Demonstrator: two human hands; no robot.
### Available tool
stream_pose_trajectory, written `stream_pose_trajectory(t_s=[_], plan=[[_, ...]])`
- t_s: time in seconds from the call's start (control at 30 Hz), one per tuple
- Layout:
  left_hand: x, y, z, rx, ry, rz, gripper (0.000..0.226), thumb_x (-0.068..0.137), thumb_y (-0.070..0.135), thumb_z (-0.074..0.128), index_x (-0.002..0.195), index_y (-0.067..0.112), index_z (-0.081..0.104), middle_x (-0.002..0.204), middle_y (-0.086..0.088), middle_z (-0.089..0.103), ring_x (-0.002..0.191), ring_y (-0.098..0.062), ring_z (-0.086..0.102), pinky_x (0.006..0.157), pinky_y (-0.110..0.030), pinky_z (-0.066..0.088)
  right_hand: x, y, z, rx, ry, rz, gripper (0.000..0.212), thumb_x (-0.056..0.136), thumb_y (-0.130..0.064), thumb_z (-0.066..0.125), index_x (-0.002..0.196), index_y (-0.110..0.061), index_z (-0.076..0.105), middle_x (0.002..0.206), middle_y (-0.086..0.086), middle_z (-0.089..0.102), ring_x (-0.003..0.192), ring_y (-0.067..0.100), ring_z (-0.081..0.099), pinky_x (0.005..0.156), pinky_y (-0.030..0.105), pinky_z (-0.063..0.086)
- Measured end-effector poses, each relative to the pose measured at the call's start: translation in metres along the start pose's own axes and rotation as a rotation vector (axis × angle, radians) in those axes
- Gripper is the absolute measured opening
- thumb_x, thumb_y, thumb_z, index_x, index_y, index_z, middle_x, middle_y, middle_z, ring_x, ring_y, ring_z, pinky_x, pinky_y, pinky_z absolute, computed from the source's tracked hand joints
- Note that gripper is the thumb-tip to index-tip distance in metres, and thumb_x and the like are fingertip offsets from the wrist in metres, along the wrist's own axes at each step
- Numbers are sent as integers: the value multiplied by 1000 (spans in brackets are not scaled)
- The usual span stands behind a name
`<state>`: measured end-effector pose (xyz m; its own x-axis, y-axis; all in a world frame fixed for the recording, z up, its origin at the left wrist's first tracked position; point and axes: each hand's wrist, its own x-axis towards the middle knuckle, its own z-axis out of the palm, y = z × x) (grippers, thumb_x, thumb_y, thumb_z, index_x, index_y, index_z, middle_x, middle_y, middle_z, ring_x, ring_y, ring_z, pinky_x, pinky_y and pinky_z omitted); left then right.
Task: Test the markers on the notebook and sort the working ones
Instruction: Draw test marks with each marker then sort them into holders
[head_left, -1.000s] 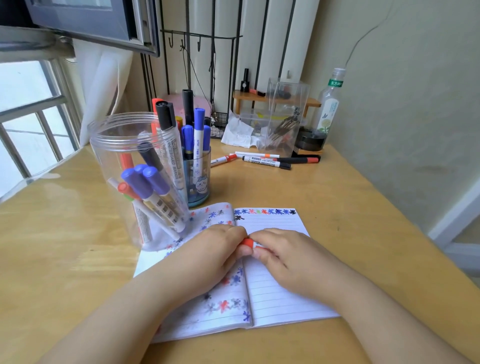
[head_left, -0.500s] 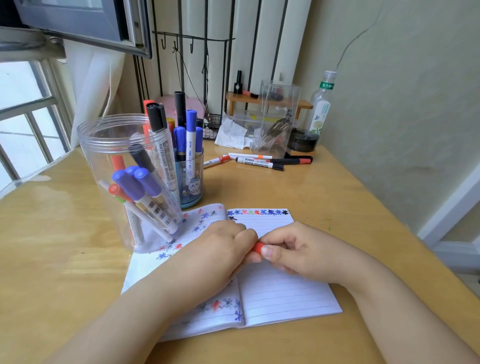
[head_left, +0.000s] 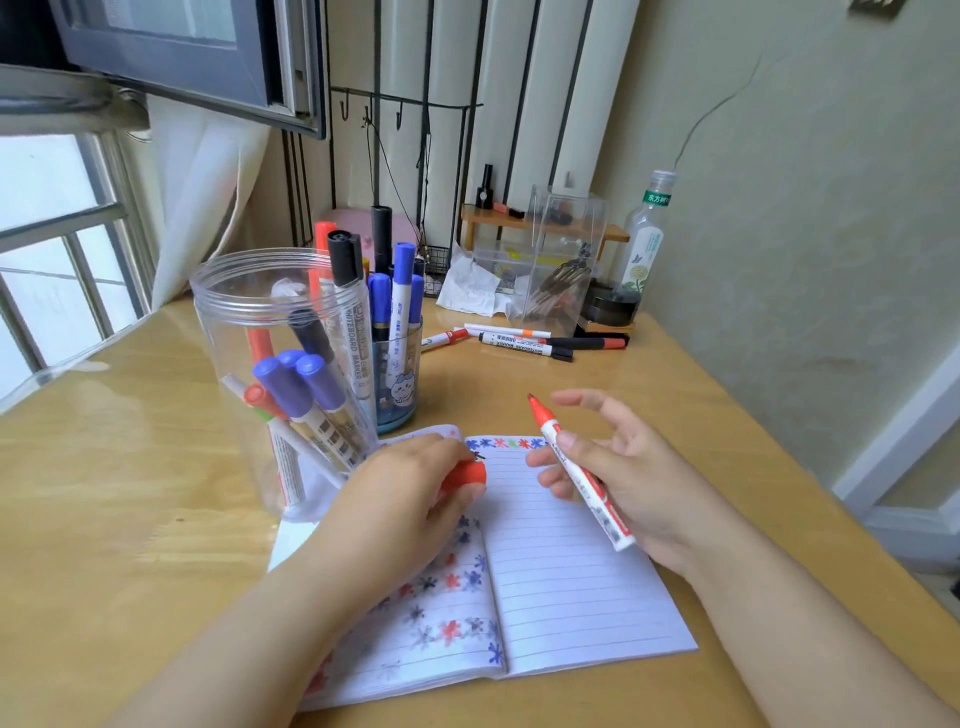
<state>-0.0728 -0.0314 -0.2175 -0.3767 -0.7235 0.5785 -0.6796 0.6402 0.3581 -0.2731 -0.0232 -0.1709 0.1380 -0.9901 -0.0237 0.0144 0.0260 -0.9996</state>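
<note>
Uncapped for testing, a red-tipped white whiteboard marker (head_left: 576, 467) sits pinched in the right hand (head_left: 618, 467), tip raised over the open lined notebook (head_left: 561, 571) on the wooden desk (head_left: 130, 493); the left hand (head_left: 410, 493) clasps its red cap (head_left: 467, 475), ready for recapping.

A wooden bench (head_left: 130, 493) with a glossy top carries everything. An open notebook (head_left: 571, 587) lies at the near middle. A clear jar (head_left: 234, 322) of markers stands on the notebook's far left corner, with a blue cup (head_left: 402, 374) of markers just behind it. Farther back, loose markers (head_left: 524, 343) lie side by side. Behind them, near the wall, are a crumpled tissue (head_left: 467, 291), a clear box (head_left: 563, 249), a dark round tin (head_left: 610, 306) and a bottle (head_left: 647, 234).
</note>
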Motion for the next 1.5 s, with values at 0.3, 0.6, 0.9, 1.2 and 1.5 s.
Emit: stream_pose_trajectory(t_s=[0.3, 0.6, 0.9, 1.2, 1.5], plan=[[-6, 10, 7, -15, -252, -34, 24, 90, 42, 49, 105, 25, 56, 102, 8, 61, 93, -13, 56, 80, -31, 43, 57, 9, 27, 410, 46, 58, 18, 92, 4, 47, 94, -6, 61, 62, 8, 66, 49, 8, 58, 48, 16, 47], [-8, 4, 16, 18, -249, -48, 47, 81, 52, 28, 111, 27, 54, 105, 9, 63, 93, -13, 57, 80, -31, 42, 76, 43, 25, -294, 246, -192, 27, 89, -19, 62, 68, -13, 45, 40, -10, 48, 37, 2, 41, 44, 16, 33], [-9, 3, 20, -13, -255, -44, 60, 79, 60, 15, 115, 31, 53, 102, 11, 65, 90, -12, 58, 78, -32, 45, 79, 52, 17, -424, 340, -256, 33, 84, -15, 61, 60, -16, 39, 53, 2, 46, 50, 12, 38, 47, 24, 31], [-8, 3, 22, 31, -303, -60, 65, 76, 61, 8, 112, 29, 51, 99, 10, 64, 89, -15, 58, 77, -34, 45, 82, 57, 14, -539, 303, -205, 34, 84, -25, 60, 60, -17, 37, 39, -12, 41, 43, 8, 31, 49, 28, 28], [-7, 4, 21, 34, -315, -75, 67, 74, 62, 7, 110, 28, 52, 97, 9, 63, 88, -15, 57, 77, -34, 44, 81, 57, 14, -506, 282, -196, 31, 81, -22, 59, 61, -16, 36, 49, -3, 43, 52, 16, 32, 50, 29, 27]])
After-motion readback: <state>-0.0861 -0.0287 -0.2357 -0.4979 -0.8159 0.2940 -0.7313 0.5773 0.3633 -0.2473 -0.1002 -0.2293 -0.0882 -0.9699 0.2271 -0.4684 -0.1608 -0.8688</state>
